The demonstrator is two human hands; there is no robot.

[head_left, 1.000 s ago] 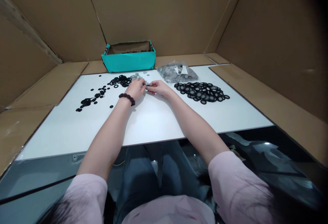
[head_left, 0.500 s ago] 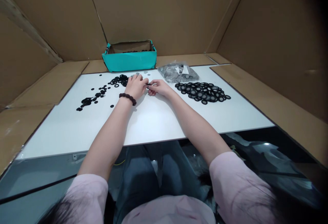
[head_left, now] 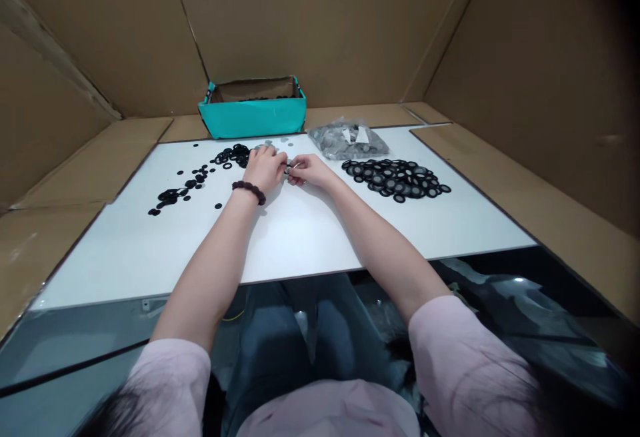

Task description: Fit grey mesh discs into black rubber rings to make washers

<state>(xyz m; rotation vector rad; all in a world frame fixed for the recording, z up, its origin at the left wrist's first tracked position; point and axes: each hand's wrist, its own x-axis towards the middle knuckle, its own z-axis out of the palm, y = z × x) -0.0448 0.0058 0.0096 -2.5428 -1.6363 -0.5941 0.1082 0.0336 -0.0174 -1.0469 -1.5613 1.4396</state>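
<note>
My left hand [head_left: 265, 167], with a dark bead bracelet on its wrist, and my right hand [head_left: 307, 169] meet at the middle far part of the white board [head_left: 300, 237]. Both have their fingers curled and pinched together around a small ring-shaped piece [head_left: 289, 169] between them. Loose black rubber rings [head_left: 233, 156] lie just left of my left hand, with small grey discs [head_left: 273, 146] behind the fingers. A pile of black rings with mesh centres [head_left: 397, 178] lies to the right of my right hand.
A teal box [head_left: 253, 115] stands at the back of the board. A clear plastic bag of grey discs [head_left: 347, 140] lies behind the right pile. More black rings [head_left: 170, 197] are scattered far left. Cardboard walls enclose the space. My lap is below the near edge.
Both hands stayed together at the same spot; the fingers shifted slightly around the small piece. The view moved a little.
</note>
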